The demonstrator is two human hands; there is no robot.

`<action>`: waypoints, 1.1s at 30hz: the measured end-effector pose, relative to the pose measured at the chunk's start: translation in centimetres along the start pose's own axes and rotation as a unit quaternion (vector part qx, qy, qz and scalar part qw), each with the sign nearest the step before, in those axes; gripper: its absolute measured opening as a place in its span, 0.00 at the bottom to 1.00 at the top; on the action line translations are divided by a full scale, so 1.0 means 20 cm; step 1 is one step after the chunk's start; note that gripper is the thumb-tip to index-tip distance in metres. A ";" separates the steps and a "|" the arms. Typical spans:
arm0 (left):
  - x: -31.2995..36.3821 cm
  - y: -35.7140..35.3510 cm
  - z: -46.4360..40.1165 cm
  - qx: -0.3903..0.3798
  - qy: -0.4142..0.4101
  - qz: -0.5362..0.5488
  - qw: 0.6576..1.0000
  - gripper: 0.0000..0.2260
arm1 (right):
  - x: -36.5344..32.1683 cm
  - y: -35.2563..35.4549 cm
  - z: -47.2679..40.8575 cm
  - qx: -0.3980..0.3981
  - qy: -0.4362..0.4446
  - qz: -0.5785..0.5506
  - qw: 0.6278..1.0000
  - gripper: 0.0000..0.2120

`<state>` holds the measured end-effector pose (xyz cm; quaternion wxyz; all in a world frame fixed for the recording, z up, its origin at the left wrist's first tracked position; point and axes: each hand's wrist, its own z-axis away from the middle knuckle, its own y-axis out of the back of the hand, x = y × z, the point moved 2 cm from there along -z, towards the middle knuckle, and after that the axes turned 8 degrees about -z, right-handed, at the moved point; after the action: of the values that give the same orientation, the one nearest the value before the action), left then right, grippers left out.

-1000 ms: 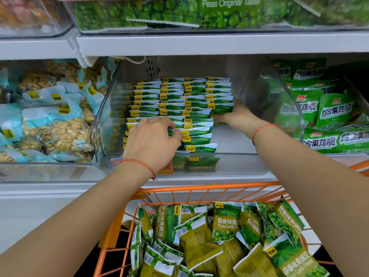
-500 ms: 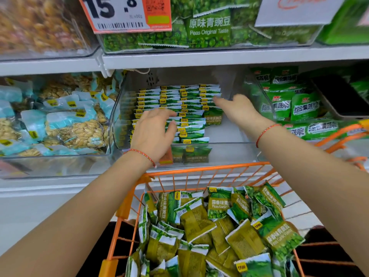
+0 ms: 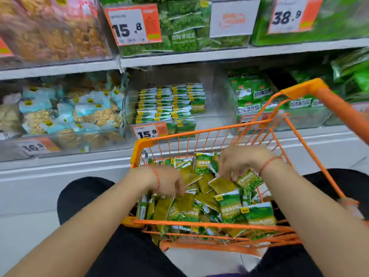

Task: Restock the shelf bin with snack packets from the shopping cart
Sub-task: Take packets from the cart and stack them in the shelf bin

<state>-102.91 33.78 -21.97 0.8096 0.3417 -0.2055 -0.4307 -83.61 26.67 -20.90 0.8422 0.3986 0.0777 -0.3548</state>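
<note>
The clear shelf bin holds neat rows of green pea packets filling its left part, with bare room on the right. Below it stands the orange shopping cart, filled with a loose heap of green and olive snack packets. Both hands are down in the cart. My left hand curls its fingers into the heap on the left; blur hides whether it grips a packet. My right hand hovers over the heap's far right, fingers apart and pointing down, touching packet tops.
A bin of pale blue nut packets sits left of the pea bin, and a bin of bright green packets to its right. A price tag reading 15.8 hangs on the pea bin's front. The cart handle rises at the right.
Both hands have left the shelf bin and dropped into the cart's heap of packets. The view has tilted down and pulled back from the shelf.
</note>
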 end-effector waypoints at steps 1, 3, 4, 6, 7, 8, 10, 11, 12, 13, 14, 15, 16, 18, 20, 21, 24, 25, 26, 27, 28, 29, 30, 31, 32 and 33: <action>-0.02 -0.01 -0.01 0.008 -0.008 -0.005 1.000 0.10 | 0.04 -0.05 0.02 0.004 -0.010 0.069 0.998 0.17; -0.03 0.02 0.02 0.036 -0.026 0.008 0.999 0.18 | 0.09 -0.14 0.05 0.011 -0.023 0.158 0.987 0.18; -0.01 0.05 0.07 0.038 -0.020 0.008 0.999 0.17 | 0.10 -0.18 0.06 0.010 -0.031 0.176 0.984 0.17; 0.00 0.04 0.11 0.021 0.003 -0.001 1.000 0.06 | 0.12 -0.22 0.08 0.000 -0.053 0.193 0.980 0.21; 0.00 0.02 0.11 0.006 0.011 -0.005 1.000 0.06 | 0.12 -0.24 0.08 0.000 -0.061 0.192 0.980 0.21; 0.01 -0.01 0.12 -0.010 0.010 -0.012 1.000 0.08 | 0.13 -0.25 0.07 0.010 -0.061 0.188 0.980 0.19; -0.02 -0.04 0.10 -0.014 0.018 -0.022 0.999 0.07 | 0.14 -0.25 0.06 0.030 -0.050 0.166 0.984 0.15; -0.03 -0.05 0.08 -0.003 0.012 -0.003 1.000 0.04 | 0.14 -0.26 0.05 0.034 -0.047 0.142 0.988 0.20; -0.05 -0.05 0.07 0.015 0.001 0.033 0.999 0.03 | 0.13 -0.26 0.05 0.032 -0.043 0.122 0.991 0.23; -0.08 -0.05 0.05 0.041 -0.011 0.082 0.996 0.04 | 0.13 -0.26 0.05 0.025 -0.035 0.116 0.992 0.24; -0.11 -0.04 0.04 0.067 -0.027 0.137 0.988 0.06 | 0.12 -0.27 0.05 0.017 -0.028 0.117 0.993 0.24; -0.13 -0.03 0.02 0.091 -0.035 0.185 0.978 0.06 | 0.11 -0.27 0.06 0.013 -0.023 0.117 0.993 0.24; -0.15 -0.02 0.02 0.119 -0.039 0.226 0.966 0.04 | 0.11 -0.28 0.07 0.012 -0.019 0.117 0.993 0.23; -0.16 0.02 0.03 0.183 -0.033 0.292 0.938 0.03 | 0.11 -0.28 0.07 0.017 -0.016 0.125 0.992 0.20; -0.14 0.04 0.03 0.233 -0.037 0.385 0.892 0.03 | 0.12 -0.29 0.06 0.027 0.002 0.120 0.992 0.12; -0.13 0.04 0.02 0.235 -0.043 0.448 0.861 0.04 | 0.12 -0.29 0.05 0.034 0.015 0.107 0.994 0.08; -0.10 0.02 0.00 0.204 -0.087 0.624 0.749 0.05 | 0.12 -0.28 0.05 0.056 0.038 0.047 0.997 0.09; -0.08 0.02 0.00 0.201 -0.105 0.659 0.717 0.07 | 0.12 -0.27 0.05 0.068 0.043 0.025 0.996 0.09; -0.07 0.01 0.00 0.203 -0.124 0.681 0.693 0.08 | 0.12 -0.26 0.04 0.087 0.046 0.004 0.995 0.10; -0.05 0.01 0.00 0.208 -0.145 0.694 0.674 0.08 | 0.12 -0.25 0.05 0.113 0.050 -0.022 0.992 0.10; -0.04 0.01 0.00 0.216 -0.163 0.702 0.659 0.09 | 0.12 -0.23 0.05 0.146 0.058 -0.050 0.986 0.10; -0.03 0.01 0.00 0.229 -0.175 0.705 0.647 0.09 | 0.11 -0.22 0.05 0.186 0.071 -0.079 0.977 0.10; -0.03 0.01 -0.01 0.248 -0.182 0.701 0.643 0.09 | 0.10 -0.20 0.06 0.226 0.089 -0.108 0.964 0.10; -0.03 0.01 -0.01 0.272 -0.180 0.686 0.650 0.10 | 0.10 -0.19 0.07 0.265 0.107 -0.136 0.948 0.10; -0.04 0.01 -0.01 0.298 -0.175 0.666 0.661 0.11 | 0.10 -0.18 0.08 0.300 0.124 -0.161 0.932 0.10; -0.04 0.01 -0.01 0.322 -0.169 0.644 0.673 0.14 | 0.10 -0.18 0.08 0.329 0.136 -0.181 0.917 0.10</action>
<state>-103.20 34.54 -21.99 0.6773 0.2857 -0.6340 0.2404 -84.71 22.93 -22.86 0.5665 0.6763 0.1414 -0.4491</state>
